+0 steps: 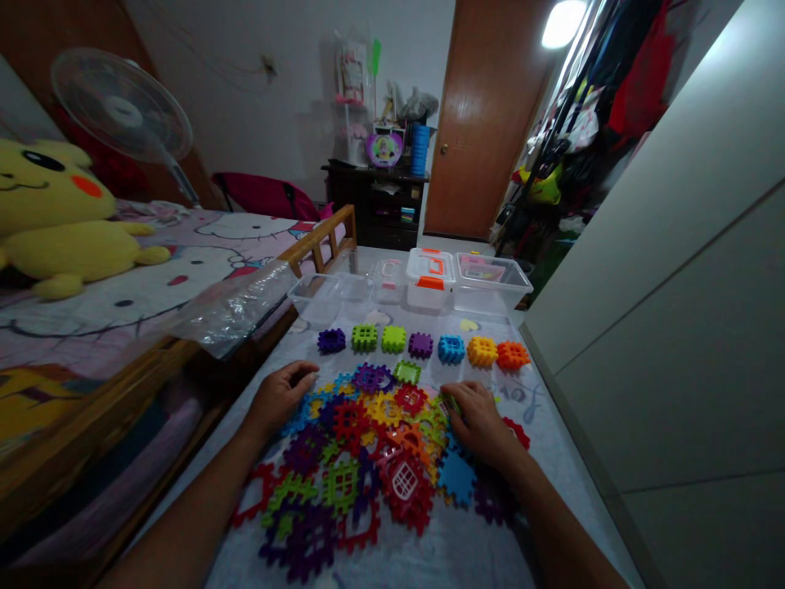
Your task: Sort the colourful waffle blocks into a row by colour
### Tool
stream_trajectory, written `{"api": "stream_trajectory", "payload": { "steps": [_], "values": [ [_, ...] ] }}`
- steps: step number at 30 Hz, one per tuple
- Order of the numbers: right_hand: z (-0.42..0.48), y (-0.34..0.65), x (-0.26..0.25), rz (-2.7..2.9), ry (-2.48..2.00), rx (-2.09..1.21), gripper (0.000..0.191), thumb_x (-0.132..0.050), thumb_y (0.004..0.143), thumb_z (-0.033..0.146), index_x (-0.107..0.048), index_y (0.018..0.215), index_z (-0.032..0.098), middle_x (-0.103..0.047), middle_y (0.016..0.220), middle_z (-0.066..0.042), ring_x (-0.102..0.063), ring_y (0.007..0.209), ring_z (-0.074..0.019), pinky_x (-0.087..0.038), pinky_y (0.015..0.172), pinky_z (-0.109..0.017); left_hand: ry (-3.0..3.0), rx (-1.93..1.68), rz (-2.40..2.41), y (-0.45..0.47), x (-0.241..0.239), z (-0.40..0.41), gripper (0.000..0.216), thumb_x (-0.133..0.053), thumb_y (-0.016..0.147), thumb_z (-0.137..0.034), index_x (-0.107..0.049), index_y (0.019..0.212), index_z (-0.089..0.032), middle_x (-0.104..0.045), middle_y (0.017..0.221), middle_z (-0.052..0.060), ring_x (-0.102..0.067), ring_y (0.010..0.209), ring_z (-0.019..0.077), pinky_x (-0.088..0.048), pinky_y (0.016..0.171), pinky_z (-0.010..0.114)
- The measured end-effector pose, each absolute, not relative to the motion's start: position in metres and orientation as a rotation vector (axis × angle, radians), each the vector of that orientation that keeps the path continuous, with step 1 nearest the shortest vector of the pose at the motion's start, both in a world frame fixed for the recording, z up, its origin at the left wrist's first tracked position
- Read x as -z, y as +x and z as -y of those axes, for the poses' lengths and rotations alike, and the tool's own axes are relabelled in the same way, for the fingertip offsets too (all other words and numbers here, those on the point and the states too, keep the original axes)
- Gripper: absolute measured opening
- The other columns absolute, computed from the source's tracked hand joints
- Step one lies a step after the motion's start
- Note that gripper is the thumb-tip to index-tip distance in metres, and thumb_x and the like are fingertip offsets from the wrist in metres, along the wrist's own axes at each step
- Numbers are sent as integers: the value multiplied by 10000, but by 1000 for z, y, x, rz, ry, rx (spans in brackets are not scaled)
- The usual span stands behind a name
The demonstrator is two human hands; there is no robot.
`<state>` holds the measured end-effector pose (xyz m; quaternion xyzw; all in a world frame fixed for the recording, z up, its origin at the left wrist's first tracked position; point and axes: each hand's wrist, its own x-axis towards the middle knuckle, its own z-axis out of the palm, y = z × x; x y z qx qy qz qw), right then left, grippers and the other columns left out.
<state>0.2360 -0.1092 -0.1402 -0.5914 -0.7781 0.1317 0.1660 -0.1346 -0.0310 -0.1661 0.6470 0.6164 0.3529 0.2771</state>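
Observation:
A heap of flat, toothed plastic tiles (368,458) in many colours lies on a pale cloth in front of me. My left hand (279,398) rests at the heap's left edge, fingers curled, thumb stretched toward a blue tile. My right hand (477,421) lies on the heap's right side, its fingers closed on a green tile (450,402). Beyond the heap stands a row of several assembled cubes, from a purple one (332,340) on the left to an orange one (512,355) on the right.
Clear plastic boxes (491,286), one with an orange latch (430,283), stand behind the row. A bed with a yellow plush toy (55,221) and a plastic bag (236,307) is on the left. A white cupboard (675,311) rises on the right.

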Motion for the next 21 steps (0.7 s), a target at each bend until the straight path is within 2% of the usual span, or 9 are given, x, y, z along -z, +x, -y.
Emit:
{"api": "stream_trajectory", "payload": {
  "steps": [7,14,17,21],
  "values": [
    [108,238,146,2228,-1754,-334,389,-481,874,146,-612,1240,140,-610,1158,-135,-510,1073,-260,-396,943,-388,1739,-943,-1641,-136,169,30,405,-575,737,-515,-707,916,-177,-749,900,61,-685,853,250,-517,829,326],
    [106,240,143,2246,-1838,-250,278,-465,928,188,-690,1090,206,-652,1120,-94,-519,1042,-250,-378,905,-374,1741,-934,-1640,-136,170,30,407,-573,749,-515,-705,932,-175,-745,923,66,-685,885,252,-512,839,319],
    [109,237,134,2250,-1892,-243,263,-506,924,275,-684,1106,206,-673,1080,-95,-536,1025,-261,-373,900,-389,1746,-940,-1641,-136,169,31,400,-573,745,-514,-707,919,-179,-748,910,62,-687,869,250,-515,826,317],
    [118,229,121,2270,-1936,-212,462,-623,828,471,-639,1194,189,-642,1114,-127,-527,1045,-310,-371,910,-433,1737,-955,-1650,-135,167,31,398,-577,725,-517,-712,901,-187,-755,889,58,-691,848,251,-523,806,317]
  ]
}}
